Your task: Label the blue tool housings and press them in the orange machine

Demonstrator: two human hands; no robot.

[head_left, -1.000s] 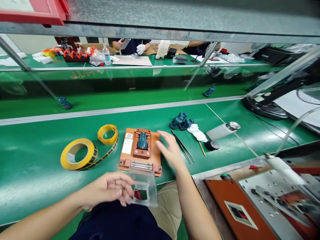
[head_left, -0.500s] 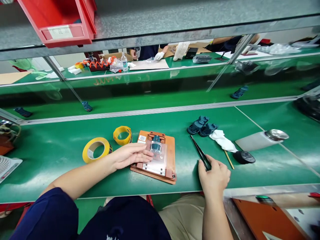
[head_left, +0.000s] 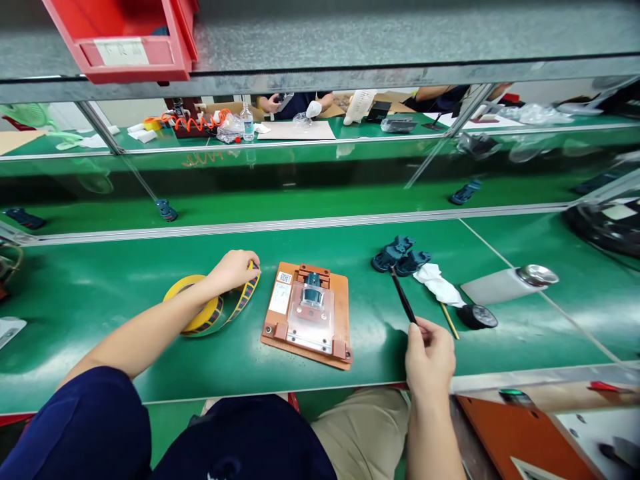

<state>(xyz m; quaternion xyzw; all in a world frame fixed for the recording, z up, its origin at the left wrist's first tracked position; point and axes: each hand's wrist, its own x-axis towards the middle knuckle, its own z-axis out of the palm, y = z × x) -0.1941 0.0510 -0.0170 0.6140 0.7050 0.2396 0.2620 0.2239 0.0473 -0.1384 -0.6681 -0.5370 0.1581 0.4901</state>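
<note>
My left hand (head_left: 231,272) pinches the loose end of a yellow label strip (head_left: 245,298), which is lifted off the bench and runs back to its roll (head_left: 186,288). Part of the roll is hidden under my forearm. In my right hand (head_left: 430,353) is a pair of black tweezers (head_left: 403,297), held with the tips pointing away from me, close to dark teal plastic parts (head_left: 394,253). Between my hands lies an orange-brown fixture (head_left: 341,300) with a clear plate (head_left: 313,327) and a dark teal part (head_left: 313,280) seated in it.
Right of the tweezers are a crumpled white tissue (head_left: 439,283), a thin stick (head_left: 450,322), a black round object (head_left: 477,317) and a lying white bottle (head_left: 500,285). A red bin (head_left: 135,60) sits overhead on the shelf. Other people work behind the divider.
My left hand has moved left from the fixture and taken hold of the label strip, pulling its end up. The tweezers in my right hand have turned, their tips nearer the teal parts.
</note>
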